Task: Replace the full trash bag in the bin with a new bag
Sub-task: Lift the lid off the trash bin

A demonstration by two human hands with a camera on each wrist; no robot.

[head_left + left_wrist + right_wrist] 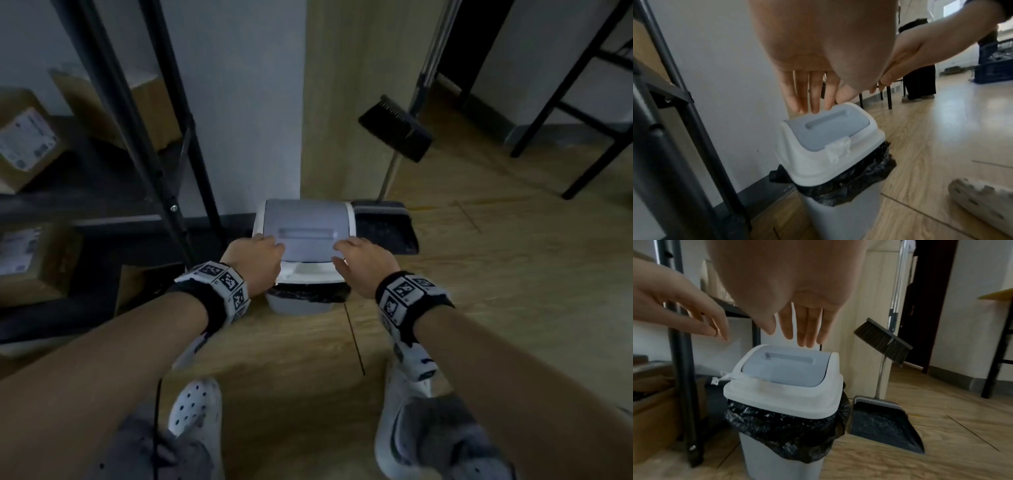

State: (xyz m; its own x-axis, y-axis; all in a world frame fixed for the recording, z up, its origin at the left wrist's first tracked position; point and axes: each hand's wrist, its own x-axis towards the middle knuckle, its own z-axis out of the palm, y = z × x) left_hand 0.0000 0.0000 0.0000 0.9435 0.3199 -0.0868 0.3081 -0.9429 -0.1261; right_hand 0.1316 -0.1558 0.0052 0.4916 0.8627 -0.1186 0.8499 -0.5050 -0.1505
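Wood floor point(479, 274) carries the bin point(777, 459); my left hand point(255, 255) and right hand point(364, 265) hover spread-fingered, empty, just above its lid point(306, 229).

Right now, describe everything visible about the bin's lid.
The lid is a white plastic collar with a grey swing flap that bears a recessed slot and sits closed. It is seated on the grey bin, over the black bag folded over the rim. Both hands hover open above it; contact is unclear.
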